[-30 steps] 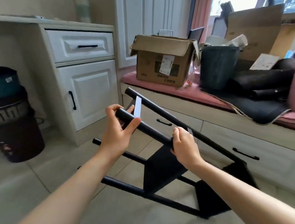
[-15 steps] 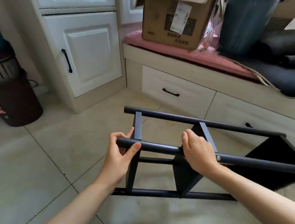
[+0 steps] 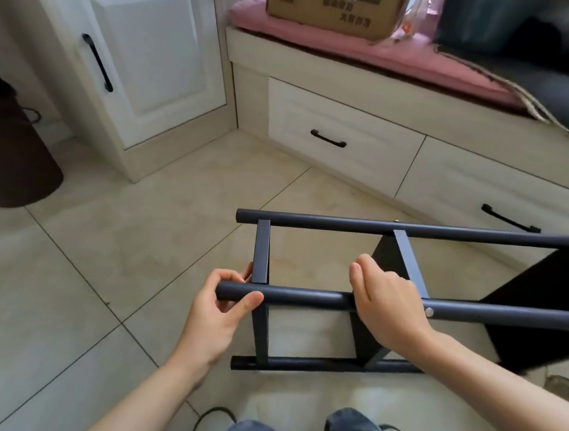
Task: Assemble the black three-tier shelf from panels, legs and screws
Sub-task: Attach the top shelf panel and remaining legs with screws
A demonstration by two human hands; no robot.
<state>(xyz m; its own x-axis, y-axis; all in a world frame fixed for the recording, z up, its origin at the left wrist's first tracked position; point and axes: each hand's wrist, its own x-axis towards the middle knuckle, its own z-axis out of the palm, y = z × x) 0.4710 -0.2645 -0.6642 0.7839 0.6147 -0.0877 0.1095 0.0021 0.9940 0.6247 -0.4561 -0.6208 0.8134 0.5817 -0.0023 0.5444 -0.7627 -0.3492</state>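
Observation:
The black shelf (image 3: 412, 230) lies on its side over the tiled floor, its round legs running left to right. Three black panels stand edge-on between the legs; the rightmost one (image 3: 543, 303) runs off the frame's right edge. My left hand (image 3: 221, 307) grips the left end of the near upper leg (image 3: 307, 298). My right hand (image 3: 385, 308) is closed over the same leg at the middle panel, beside a silver screw head (image 3: 428, 311). The lower near leg (image 3: 297, 363) rests on the floor.
A white cabinet door (image 3: 145, 55) stands at the back left, and a drawer bench (image 3: 344, 141) with a pink cushion (image 3: 359, 46) runs along the back. A cardboard box (image 3: 332, 6) sits on the cushion. A dark bin (image 3: 9, 157) is at far left. My knees and shoes show at the bottom edge.
The shelf has swung from a tilted, raised pose down to lying level on its side at the floor. Both hands kept their grip on the same leg. The view has tipped downward.

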